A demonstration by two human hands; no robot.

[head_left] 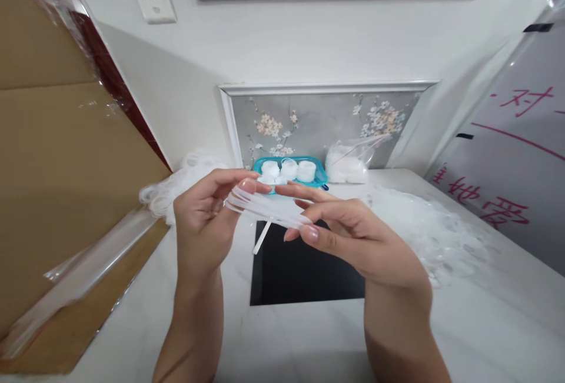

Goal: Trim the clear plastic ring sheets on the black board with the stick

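Between my two hands a looped coil of white translucent strip (269, 209) is stretched above the table. My left hand (209, 203) grips its left end, with the thumb and fingers on the loops. My right hand (348, 230) pinches the right end between thumb and fingers. A short flat white tail (262, 238) of strip hangs below the coil. Under my hands lies a black rectangular mat (304, 274). Just beyond my fingers a blue tray (322, 175) holds several rolled white coils (306, 171).
A clear plastic bag (348, 162) with white contents stands right of the tray. Loose white loops (432, 233) are heaped at the right, and another pile (194, 174) lies at the left by a large cardboard sheet (66, 195). A whiteboard (507, 153) leans at the right.
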